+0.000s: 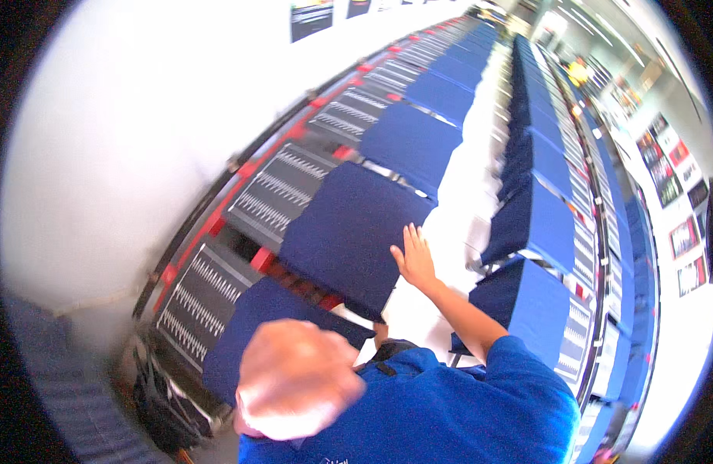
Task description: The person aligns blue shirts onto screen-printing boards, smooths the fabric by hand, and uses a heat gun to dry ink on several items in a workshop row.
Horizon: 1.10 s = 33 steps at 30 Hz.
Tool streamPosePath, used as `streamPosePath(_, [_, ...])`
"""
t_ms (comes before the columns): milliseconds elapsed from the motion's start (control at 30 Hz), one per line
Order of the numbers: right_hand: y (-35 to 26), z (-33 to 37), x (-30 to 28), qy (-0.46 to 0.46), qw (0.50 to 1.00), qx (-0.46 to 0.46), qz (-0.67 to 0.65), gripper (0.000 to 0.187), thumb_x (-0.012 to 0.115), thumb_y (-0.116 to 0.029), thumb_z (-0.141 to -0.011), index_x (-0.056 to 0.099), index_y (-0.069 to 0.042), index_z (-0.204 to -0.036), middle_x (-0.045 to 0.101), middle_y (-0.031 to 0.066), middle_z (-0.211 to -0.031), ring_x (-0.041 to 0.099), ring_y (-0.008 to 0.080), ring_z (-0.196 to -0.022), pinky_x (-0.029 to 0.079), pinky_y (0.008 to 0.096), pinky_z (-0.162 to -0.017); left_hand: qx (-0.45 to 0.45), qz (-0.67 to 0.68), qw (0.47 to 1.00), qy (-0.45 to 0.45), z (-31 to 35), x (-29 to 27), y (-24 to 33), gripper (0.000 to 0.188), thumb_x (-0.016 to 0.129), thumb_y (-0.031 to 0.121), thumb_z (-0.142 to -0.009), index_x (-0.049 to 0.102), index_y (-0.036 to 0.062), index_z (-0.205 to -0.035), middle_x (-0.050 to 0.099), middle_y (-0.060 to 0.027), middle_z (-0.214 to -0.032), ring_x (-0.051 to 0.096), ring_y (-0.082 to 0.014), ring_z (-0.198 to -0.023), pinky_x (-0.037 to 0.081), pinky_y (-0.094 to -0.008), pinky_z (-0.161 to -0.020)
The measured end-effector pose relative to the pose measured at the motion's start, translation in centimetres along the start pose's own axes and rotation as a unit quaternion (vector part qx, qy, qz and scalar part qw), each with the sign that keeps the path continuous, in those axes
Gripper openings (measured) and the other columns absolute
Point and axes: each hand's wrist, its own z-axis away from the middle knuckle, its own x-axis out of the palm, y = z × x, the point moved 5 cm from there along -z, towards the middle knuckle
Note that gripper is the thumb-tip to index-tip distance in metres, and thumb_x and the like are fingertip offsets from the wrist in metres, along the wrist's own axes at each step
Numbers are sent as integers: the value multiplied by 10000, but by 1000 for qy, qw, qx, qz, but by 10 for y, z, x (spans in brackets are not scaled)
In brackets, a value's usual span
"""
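Note:
My right hand (416, 259) is open, its fingers spread at the near right edge of a dark blue cloth-covered panel (348, 232). The fingertips seem to rest on that edge. Large and blurred in the lower middle is a bare, rounded shape, apparently my left hand (298, 379); its fingers are smeared, and anything inside it is hidden. Just beyond it lies another blue panel (256, 317), partly covered by the hand. A small patch of skin shows beside that panel's right end, too unclear to name.
Blue panels (412, 139) run away in a row, beside grey panels (279, 185) with white jagged lines and red pieces. A second row of blue panels (542, 209) stands right, across a white strip (457, 216). A white wall (117, 155) borders the left. A person in yellow (578, 72) is far off.

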Motion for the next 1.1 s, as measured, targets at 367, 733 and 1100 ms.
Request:
streamPosePath(367, [256,169,-19,-55,941,314,-115,717,551,-482,-932,408,67,-1370,434,320,-1388,445,452,-1276,389,503,-1047,304,334,892,20,-294,233,43,179,657,90,-769,645,106,-947,626,-31,-954,604,-192,-875,518,-304,-776])
streamPosePath(733, [453,3,-86,-23,908,345,-235,528,577,-366,-930,514,-7,-1312,600,220,-1251,584,392,-1131,464,444,-975,372,411,832,-28,-518,449,22,158,659,82,-735,677,87,-892,636,-41,-891,620,-189,-812,522,-275,-728])
streamPosePath(1100, [665,-155,-75,-110,896,314,-293,476,589,-363,-920,562,-26,-1255,662,227,-1094,630,391,-1017,486,461,-882,511,445,721,143,-755,603,-127,193,589,284,-898,644,108,-840,668,-45,-1013,603,-209,-849,489,-326,-686])
